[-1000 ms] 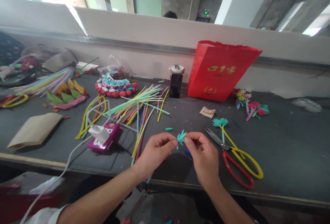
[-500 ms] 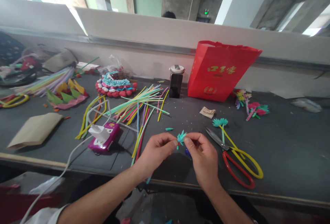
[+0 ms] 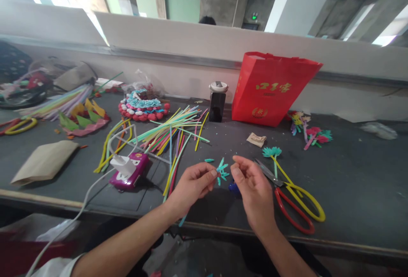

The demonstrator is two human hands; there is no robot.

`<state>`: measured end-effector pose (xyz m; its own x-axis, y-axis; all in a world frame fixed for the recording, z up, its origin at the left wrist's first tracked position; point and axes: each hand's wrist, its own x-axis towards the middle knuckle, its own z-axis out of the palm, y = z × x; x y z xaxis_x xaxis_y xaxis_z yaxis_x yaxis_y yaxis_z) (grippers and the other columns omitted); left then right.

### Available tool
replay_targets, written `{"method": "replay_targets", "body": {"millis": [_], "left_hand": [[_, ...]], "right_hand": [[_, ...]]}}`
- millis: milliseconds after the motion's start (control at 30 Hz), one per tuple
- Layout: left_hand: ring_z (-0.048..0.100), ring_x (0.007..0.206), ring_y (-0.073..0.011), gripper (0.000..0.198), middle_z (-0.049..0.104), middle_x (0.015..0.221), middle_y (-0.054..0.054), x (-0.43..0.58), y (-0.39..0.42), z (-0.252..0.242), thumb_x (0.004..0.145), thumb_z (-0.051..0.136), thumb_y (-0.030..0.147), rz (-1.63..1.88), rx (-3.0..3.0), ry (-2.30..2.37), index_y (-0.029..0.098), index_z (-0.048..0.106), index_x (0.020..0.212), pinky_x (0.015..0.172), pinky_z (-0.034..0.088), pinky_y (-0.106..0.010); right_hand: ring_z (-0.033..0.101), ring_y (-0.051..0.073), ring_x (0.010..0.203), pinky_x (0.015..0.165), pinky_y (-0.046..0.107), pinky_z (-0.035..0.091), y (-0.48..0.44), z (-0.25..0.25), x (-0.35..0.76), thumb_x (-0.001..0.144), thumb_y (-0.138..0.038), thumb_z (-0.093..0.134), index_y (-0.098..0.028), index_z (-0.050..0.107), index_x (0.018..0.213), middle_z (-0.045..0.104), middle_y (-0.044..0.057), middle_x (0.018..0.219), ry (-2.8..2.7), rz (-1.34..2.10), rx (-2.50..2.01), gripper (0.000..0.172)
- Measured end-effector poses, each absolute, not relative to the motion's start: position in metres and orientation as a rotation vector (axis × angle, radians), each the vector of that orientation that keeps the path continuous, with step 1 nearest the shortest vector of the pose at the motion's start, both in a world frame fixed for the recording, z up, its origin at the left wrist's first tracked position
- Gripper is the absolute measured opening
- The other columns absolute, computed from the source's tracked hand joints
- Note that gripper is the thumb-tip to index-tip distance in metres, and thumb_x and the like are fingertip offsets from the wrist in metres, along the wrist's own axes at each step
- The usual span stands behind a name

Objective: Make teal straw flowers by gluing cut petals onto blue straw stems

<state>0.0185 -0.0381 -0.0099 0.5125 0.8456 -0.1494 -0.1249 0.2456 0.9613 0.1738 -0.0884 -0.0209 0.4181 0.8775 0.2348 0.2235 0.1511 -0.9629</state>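
A small turquoise flower (image 3: pixel 222 170) with narrow pointed petals is pinched between the thumb and fingertips of my left hand (image 3: pixel 199 179). Just right of it, apart from the petals, my right hand (image 3: pixel 255 190) hovers with its fingers half curled; the thumb and index tips stand slightly apart, and I see nothing between them. A loose turquoise petal piece (image 3: pixel 209 160) lies beyond my left hand. Scissors (image 3: pixel 280 183) with one red and one yellow handle lie beside my right hand. A finished-looking turquoise flower (image 3: pixel 272 152) rests above them. Something dark blue (image 3: pixel 234 187) is partly hidden behind my right hand.
Coloured fuzzy stems (image 3: pixel 172 126) are heaped left of centre. Nearby sits a purple power strip (image 3: pixel 129 173) with a white plug and cord. A phone (image 3: pixel 217 106) leans against a white-lidded cup, beside a red bag (image 3: pixel 274 90). More colourful flowers (image 3: pixel 314 134) lie at right.
My right hand has let go of the flower and drawn slightly right. My left hand still holds the flower, whose petals now show more spread out.
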Motion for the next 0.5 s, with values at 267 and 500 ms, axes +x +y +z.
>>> {"method": "replay_targets", "body": {"millis": [267, 500], "left_hand": [[0.033, 0.043, -0.004, 0.034, 0.05, 0.06, 0.005, 0.015, -0.034, -0.009, 0.083, 0.063, 0.049, 0.774, 1.086, 0.769, 0.015, 0.06, 0.084, 0.041, 0.018, -0.019], [0.035, 0.045, -0.004, 0.031, 0.05, 0.06, 0.005, 0.012, -0.033, -0.004, 0.084, 0.061, 0.046, 0.819, 1.081, 0.781, 0.015, 0.06, 0.085, 0.043, 0.019, -0.019]], "right_hand": [[0.064, 0.018, 0.079, 0.072, 0.031, 0.052, -0.089, -0.015, 0.201, 0.085, -0.042, 0.062, -0.02, 0.065, 0.106, 0.068, 0.006, 0.093, -1.179, 0.477, -1.496, 0.03], [0.062, 0.026, 0.085, 0.078, 0.042, 0.05, -0.091, -0.039, 0.226, 0.08, -0.041, 0.066, -0.019, 0.062, 0.11, 0.066, 0.007, 0.091, -1.716, 0.046, -1.868, 0.037]]}}
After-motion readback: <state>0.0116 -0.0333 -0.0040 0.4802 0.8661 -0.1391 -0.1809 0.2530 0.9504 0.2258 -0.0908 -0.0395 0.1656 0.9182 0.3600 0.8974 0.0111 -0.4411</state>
